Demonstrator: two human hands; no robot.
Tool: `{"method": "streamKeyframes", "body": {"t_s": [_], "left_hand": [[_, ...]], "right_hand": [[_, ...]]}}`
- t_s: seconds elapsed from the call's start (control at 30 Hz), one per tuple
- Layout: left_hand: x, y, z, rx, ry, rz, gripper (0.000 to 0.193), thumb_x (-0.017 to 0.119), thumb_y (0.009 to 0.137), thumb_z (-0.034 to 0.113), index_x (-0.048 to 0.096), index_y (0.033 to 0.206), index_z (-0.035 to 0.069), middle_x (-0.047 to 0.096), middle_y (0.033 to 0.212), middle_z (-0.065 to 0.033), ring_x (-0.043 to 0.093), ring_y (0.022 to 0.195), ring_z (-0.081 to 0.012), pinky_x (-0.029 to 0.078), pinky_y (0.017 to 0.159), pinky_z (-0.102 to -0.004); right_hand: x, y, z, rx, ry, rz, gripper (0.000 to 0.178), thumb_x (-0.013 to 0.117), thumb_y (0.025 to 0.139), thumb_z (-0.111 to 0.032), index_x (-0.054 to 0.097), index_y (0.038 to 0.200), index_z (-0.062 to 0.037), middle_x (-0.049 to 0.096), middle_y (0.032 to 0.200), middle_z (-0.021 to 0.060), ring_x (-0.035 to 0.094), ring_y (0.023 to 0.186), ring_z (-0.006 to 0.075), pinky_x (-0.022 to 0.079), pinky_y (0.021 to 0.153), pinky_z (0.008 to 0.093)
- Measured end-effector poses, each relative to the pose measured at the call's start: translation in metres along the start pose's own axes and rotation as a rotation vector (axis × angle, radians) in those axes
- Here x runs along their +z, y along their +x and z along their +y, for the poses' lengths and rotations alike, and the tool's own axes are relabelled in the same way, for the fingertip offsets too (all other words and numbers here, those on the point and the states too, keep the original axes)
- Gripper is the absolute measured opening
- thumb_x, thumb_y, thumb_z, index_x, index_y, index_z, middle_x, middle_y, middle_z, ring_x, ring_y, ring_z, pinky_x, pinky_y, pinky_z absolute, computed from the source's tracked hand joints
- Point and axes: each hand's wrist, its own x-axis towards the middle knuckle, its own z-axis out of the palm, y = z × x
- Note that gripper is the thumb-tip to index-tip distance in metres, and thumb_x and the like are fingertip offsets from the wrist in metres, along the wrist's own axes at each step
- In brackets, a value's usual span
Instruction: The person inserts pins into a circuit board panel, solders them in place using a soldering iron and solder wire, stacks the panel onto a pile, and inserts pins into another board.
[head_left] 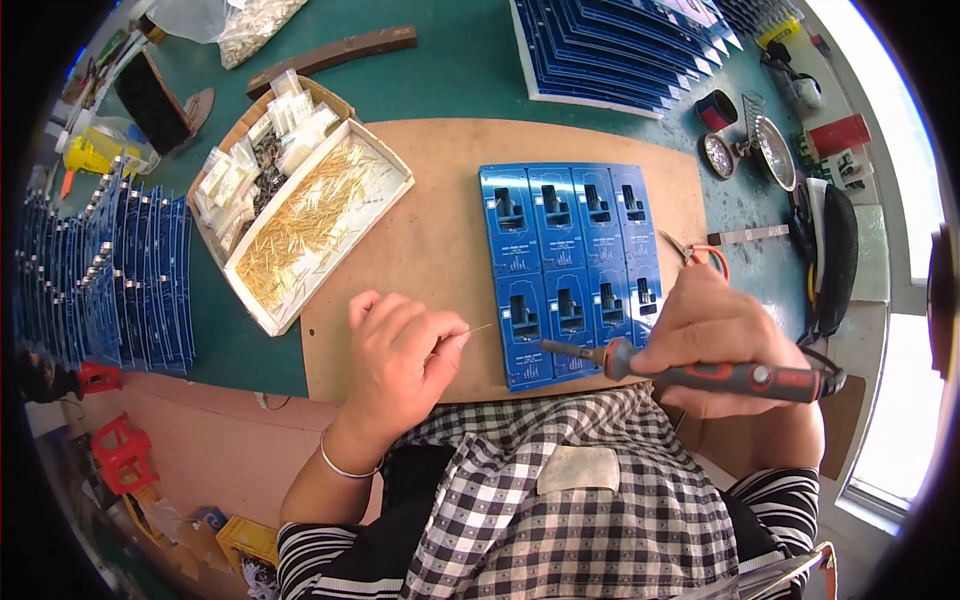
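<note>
Head view, iron (720,379) over blue panel (572,266), bare board (430,220) beyond left edge

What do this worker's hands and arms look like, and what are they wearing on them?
Both the left hand and right hand are ungloved. A thin, silvery bracelet circles the left wrist. The forearms are uncovered below black-and-white striped sleeves.

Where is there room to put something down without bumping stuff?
The brown board has a bare patch between the pin box and the blue panel, beyond the left hand. The green tabletop has another, between the brown bar and the blue stack. The right is crowded: right hand, grey tool, pliers, metal bowl. Far left is packed with blue boards.
</note>
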Motion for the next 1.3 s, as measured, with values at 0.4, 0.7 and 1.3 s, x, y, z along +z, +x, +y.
{"method": "streamKeyframes", "body": {"t_s": [0.4, 0.7, 1.3], "left_hand": [[0.000, -0.027, -0.006, -0.340, -0.392, 0.126, 0.007, 0.061, 0.094, 0.007, 0.056, 0.094, 0.002, 0.057, 0.082, -0.0051, 0.056, 0.074, -0.0134, 0.047, 0.067, -0.0263], [-0.011, -0.007, 0.012, -0.452, -0.467, 0.059, 0.006, 0.058, 0.097, 0.007, 0.056, 0.098, 0.002, 0.055, 0.077, 0.0021, 0.048, 0.066, -0.0036, 0.041, 0.059, -0.0199], [-0.016, -0.018, 0.012, -0.272, -0.064, 0.111, 0.032, 0.071, 0.083, 0.006, 0.060, 0.113, 0.006, 0.055, 0.091, -0.0074, 0.052, 0.076, -0.0184, 0.044, 0.067, -0.0313]], "right_hand": [[0.019, -0.066, 0.022, 0.089, 0.325, 0.538, 0.023, 0.077, 0.070, -0.015, 0.067, 0.085, -0.0009, 0.064, 0.078, 0.0092, 0.058, 0.070, 0.0245, 0.044, 0.065, 0.0355], [0.050, -0.051, 0.004, -0.034, 0.055, 0.322, 0.032, 0.080, 0.068, -0.008, 0.069, 0.098, -0.0072, 0.067, 0.085, 0.0038, 0.062, 0.074, 0.0213, 0.044, 0.070, 0.0338], [0.063, -0.042, -0.002, -0.013, -0.125, 0.236, 0.039, 0.079, 0.066, -0.003, 0.067, 0.102, -0.0094, 0.065, 0.087, 0.0015, 0.062, 0.076, 0.0190, 0.044, 0.076, 0.0336]]}}
